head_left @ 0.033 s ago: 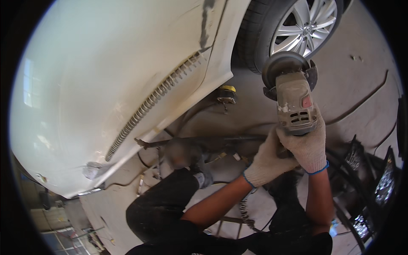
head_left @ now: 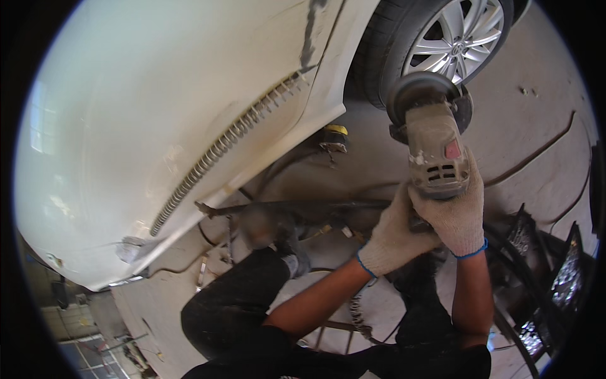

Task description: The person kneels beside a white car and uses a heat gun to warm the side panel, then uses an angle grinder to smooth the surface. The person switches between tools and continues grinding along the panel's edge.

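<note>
Barely a shift: our grinder (head_left: 434, 140) stays at two o'clock, its disc (head_left: 404, 101) clear of the white car panel (head_left: 158, 114), so nothing's grinding there. Our right hand (head_left: 456, 213) curls around it; our left hand (head_left: 399, 240) closes behind, fingertips hidden.

Round emblem (head_left: 457, 48) on silver wheel (head_left: 434, 47), seemingly no readable text

Around me I've got a silver-spoked wheel (head_left: 458, 48) up top, a yellow-topped block (head_left: 335, 132) on the greyish floor (head_left: 536, 66), plus some long black parts (head_left: 536, 271) lower right.
</note>
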Action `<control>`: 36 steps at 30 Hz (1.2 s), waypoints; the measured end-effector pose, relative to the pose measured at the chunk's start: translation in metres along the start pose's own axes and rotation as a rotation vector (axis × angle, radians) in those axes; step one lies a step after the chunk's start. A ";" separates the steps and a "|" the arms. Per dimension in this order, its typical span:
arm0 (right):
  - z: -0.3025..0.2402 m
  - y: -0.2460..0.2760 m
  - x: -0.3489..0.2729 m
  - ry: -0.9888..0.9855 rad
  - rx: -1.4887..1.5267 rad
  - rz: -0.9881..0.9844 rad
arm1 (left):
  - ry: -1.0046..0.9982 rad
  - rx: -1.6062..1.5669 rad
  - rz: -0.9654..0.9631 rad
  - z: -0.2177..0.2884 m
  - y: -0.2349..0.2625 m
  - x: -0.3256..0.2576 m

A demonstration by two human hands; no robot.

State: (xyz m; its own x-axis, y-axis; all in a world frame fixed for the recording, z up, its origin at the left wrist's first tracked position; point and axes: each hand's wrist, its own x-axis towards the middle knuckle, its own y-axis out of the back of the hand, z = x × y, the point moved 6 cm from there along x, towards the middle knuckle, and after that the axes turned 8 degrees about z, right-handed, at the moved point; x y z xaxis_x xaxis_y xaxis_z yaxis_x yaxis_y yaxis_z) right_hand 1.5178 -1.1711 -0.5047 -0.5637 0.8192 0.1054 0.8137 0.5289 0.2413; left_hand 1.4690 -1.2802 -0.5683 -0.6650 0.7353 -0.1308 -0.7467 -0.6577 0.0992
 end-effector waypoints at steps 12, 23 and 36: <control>-0.070 -0.041 0.037 0.313 -0.386 -0.037 | -0.447 0.135 -0.010 0.056 0.029 0.050; -0.067 -0.057 0.042 0.285 -0.416 -0.084 | -0.413 0.180 -0.060 0.053 0.041 0.050; -0.071 -0.061 0.043 0.267 -0.408 -0.119 | -0.351 0.140 -0.038 0.051 0.046 0.048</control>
State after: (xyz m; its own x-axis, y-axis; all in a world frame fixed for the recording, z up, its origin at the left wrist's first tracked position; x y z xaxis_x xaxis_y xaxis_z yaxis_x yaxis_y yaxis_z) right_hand 1.4333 -1.1840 -0.4462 -0.7092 0.6449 0.2849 0.6501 0.4416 0.6184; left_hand 1.4021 -1.2661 -0.5198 -0.5829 0.7858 0.2066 -0.7492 -0.6182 0.2379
